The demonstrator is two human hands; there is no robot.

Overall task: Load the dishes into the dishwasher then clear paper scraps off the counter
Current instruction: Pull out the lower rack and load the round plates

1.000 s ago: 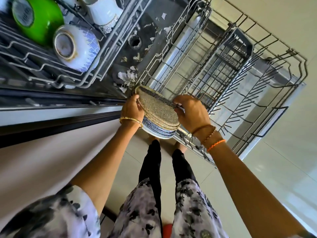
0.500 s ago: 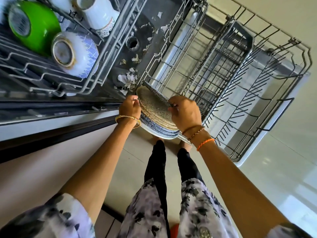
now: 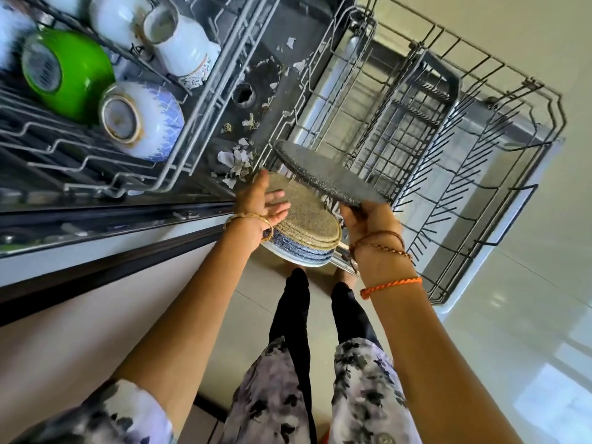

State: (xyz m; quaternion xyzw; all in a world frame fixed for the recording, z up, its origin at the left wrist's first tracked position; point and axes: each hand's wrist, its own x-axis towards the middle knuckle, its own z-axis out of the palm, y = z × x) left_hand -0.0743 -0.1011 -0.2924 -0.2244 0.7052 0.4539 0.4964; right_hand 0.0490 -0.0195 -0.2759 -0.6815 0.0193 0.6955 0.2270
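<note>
Now | right hand (image 3: 368, 219) fingers grip grey plate (image 3: 326, 176) | left hand (image 3: 259, 203) flat on plate stack (image 3: 307, 222)

- left hand (image 3: 261, 200): bare, with a thin gold bangle (image 3: 248, 219) round the wrist.
- right hand (image 3: 368, 219): bare; a thin brown cord (image 3: 378, 235) and a beaded brown string (image 3: 384, 249) loop the wrist, with a braided orange thread (image 3: 392, 286) further up the forearm.
- short pale sleeve (image 3: 105, 415) on the left arm, printed with dark grey-black flowers.
- the same floral cloth forms a tunic (image 3: 320, 395) over the thighs.
- black leggings (image 3: 294, 315) on both legs.
</note>
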